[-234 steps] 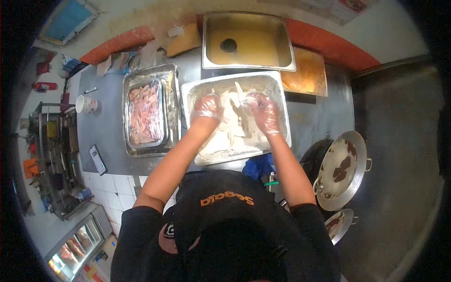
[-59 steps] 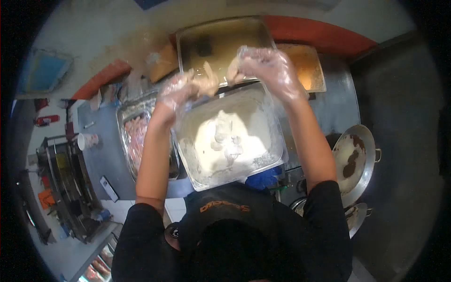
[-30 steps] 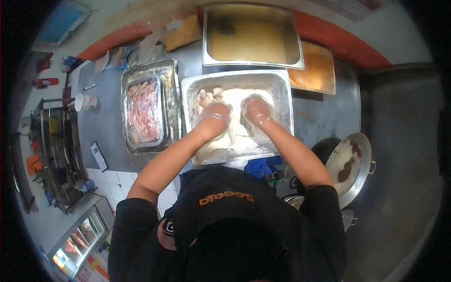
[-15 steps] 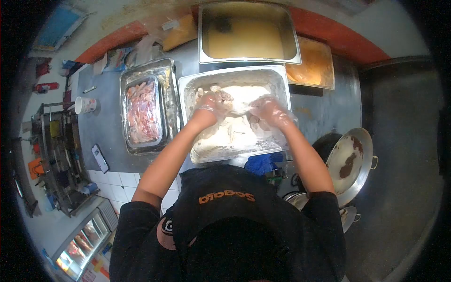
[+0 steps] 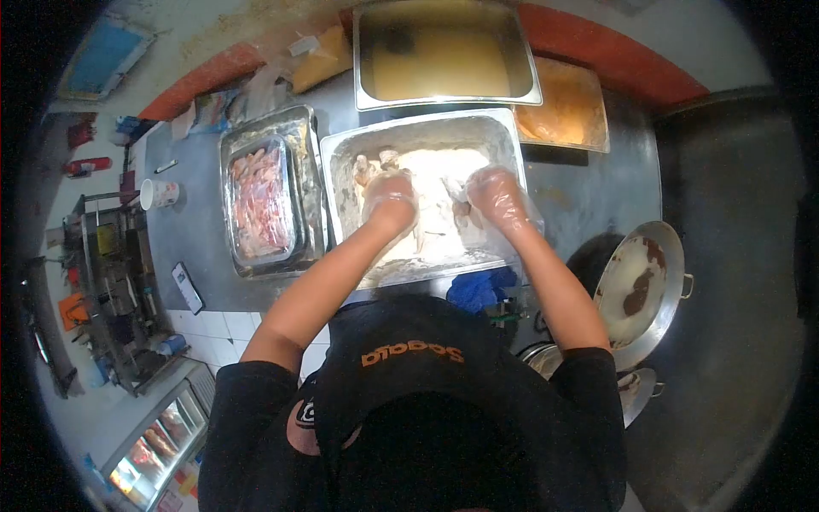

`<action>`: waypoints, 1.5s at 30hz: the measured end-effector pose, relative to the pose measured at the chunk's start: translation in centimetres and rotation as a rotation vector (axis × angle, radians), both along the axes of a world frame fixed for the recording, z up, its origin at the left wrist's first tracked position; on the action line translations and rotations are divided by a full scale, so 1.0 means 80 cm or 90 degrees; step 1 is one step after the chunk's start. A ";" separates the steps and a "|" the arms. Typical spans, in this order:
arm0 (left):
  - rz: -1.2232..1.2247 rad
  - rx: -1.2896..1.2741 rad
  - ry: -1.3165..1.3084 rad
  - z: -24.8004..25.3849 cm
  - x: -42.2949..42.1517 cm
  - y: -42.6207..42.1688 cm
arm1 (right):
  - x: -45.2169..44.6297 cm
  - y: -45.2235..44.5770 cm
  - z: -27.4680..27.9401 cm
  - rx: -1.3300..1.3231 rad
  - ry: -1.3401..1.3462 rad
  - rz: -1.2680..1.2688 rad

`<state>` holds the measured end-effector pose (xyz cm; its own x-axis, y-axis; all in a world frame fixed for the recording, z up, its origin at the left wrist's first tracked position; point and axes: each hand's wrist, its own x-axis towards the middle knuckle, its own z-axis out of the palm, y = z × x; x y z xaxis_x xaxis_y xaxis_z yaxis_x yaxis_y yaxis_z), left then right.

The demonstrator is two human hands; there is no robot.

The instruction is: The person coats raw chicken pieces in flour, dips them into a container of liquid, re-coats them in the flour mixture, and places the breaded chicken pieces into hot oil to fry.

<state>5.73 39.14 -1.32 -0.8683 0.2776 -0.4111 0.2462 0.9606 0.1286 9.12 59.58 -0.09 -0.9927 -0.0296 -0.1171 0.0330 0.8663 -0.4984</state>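
Observation:
Both hands are in clear plastic gloves inside a deep metal pan [image 5: 337, 213] of white flour [image 5: 435, 171]. My left hand [image 5: 392, 196] is closed, knuckles up, over the flour in the left half. Several flour-coated meat pieces [image 5: 365, 166] lie just beyond and beside it. My right hand [image 5: 495, 194] is curled closed near the pan's right wall, beside another coated piece [image 5: 461, 212]. The fingertips of both hands point down and are hidden, so I cannot make out what they hold.
Left of the pan, a metal tray of raw meat [image 5: 260, 200] sits in a larger tray. A pan of yellowish liquid [image 5: 448, 72] and an orange-toned tray [image 5: 563, 111] stand behind. A cup [image 5: 158, 194], a phone [image 5: 188, 288], a blue cloth [image 5: 479, 290] and a large wok [image 5: 644, 286] surround the work.
My left hand has turned knuckles-up and come slightly nearer, away from the coated pieces it was touching. My right hand has drawn a little to the right and curled. The view has shifted slightly.

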 end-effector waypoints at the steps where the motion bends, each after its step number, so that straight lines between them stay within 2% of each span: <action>1: 0.000 0.010 0.001 0.009 -0.003 -0.002 | 0.002 -0.007 0.002 -0.031 0.002 -0.041; 2: -0.002 0.021 0.002 0.014 -0.005 -0.003 | 0.003 -0.011 0.004 -0.061 0.005 -0.083; 5: -0.061 0.166 0.157 -0.023 -0.009 -0.023 | 0.003 -0.008 -0.015 -0.061 0.048 -0.043; 8: -0.089 0.212 0.268 0.008 -0.001 -0.030 | 0.002 -0.007 -0.003 -0.158 0.049 -0.062; 11: -0.128 0.057 0.139 0.030 0.009 -0.027 | 0.000 -0.010 0.023 -0.220 0.094 -0.088; 16: -0.020 0.300 0.167 0.002 0.001 -0.032 | 0.002 -0.013 0.020 -0.090 0.095 -0.047; 18: -0.017 0.260 0.184 -0.001 0.011 -0.038 | 0.009 -0.011 -0.014 -0.033 0.026 -0.044; 20: -0.065 0.095 0.234 0.049 -0.001 -0.023 | 0.003 -0.016 0.018 -0.055 0.061 -0.047; 21: -0.046 0.085 0.232 0.066 -0.003 -0.019 | 0.004 -0.019 0.037 -0.066 0.072 -0.045; 24: -0.027 0.217 0.214 0.112 -0.022 -0.025 | -0.009 -0.002 0.099 -0.247 0.129 -0.107; 25: -0.015 0.342 0.210 0.142 -0.029 -0.026 | -0.021 0.001 0.102 -0.320 0.207 -0.116; 28: -0.140 0.378 0.372 0.163 -0.084 -0.028 | -0.060 0.013 0.170 -0.443 0.159 -0.176; 31: -0.148 0.295 0.470 0.152 -0.165 -0.008 | -0.126 0.027 0.192 -0.266 0.152 -0.165; 34: -0.120 0.242 0.253 0.170 -0.215 0.029 | -0.187 0.024 0.180 -0.211 0.111 -0.112; 36: -0.147 0.242 0.203 0.130 -0.251 0.039 | -0.284 0.037 0.070 0.114 0.046 -0.103; 37: -0.128 0.193 0.099 0.083 -0.286 0.046 | -0.294 0.039 0.054 0.111 0.011 -0.069; 38: -0.113 0.193 0.115 0.050 -0.304 0.051 | -0.305 0.041 0.041 0.108 -0.024 -0.035; 39: -0.062 0.193 0.046 0.067 -0.293 0.055 | -0.326 0.048 -0.011 0.185 -0.035 0.000; 40: -0.015 0.141 0.069 0.066 -0.290 0.065 | -0.348 0.055 -0.047 0.263 -0.049 0.034; 42: -0.034 0.101 0.075 0.031 -0.305 0.069 | -0.339 0.051 -0.022 0.263 -0.107 0.022; 45: -0.013 0.094 0.032 0.059 -0.294 0.074 | -0.327 0.043 -0.031 0.265 -0.138 -0.045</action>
<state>-17.79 45.06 3.42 -0.8806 0.3494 -0.3201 0.2751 0.9270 0.2550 -17.06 63.00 -2.55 -0.9422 0.1302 -0.3088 0.1636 0.9829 -0.0846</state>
